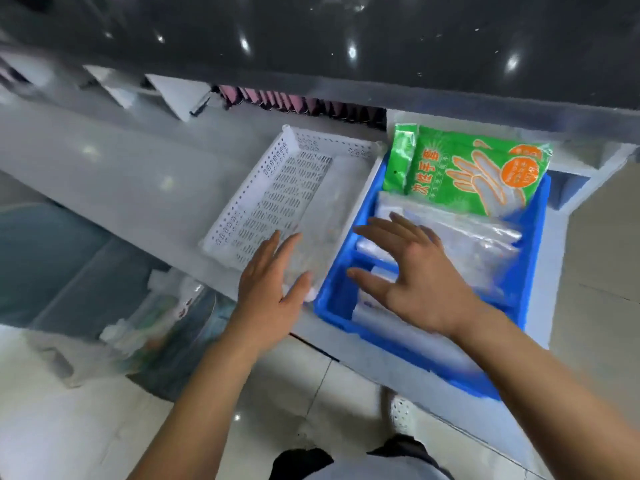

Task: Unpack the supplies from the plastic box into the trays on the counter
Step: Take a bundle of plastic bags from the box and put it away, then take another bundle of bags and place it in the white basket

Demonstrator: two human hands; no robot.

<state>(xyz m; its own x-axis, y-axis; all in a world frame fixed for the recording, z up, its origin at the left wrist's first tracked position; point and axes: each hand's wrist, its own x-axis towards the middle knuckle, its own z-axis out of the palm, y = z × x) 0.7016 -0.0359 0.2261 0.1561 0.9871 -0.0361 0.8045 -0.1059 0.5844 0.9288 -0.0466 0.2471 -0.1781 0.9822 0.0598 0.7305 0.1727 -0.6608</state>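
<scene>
A white perforated tray [242,202] sits on the pale counter, with a clear plastic packet [332,216] lying along its right side. Right beside it stands a blue tray [535,251] holding clear bags [485,244] and green glove packs [460,168] propped at its far end. My left hand [273,289] is spread flat over the near end of the clear packet in the white tray. My right hand [412,271] hovers with fingers spread over the blue tray's left part, holding nothing. A clear plastic box [156,327] with supplies stands on the floor at lower left.
The counter [138,181] runs from upper left to lower right, under a dark glossy upper ledge [346,36]. Pink-edged items [277,98] and white dividers [166,91] line the back. Tiled floor and my shoe [401,414] show below.
</scene>
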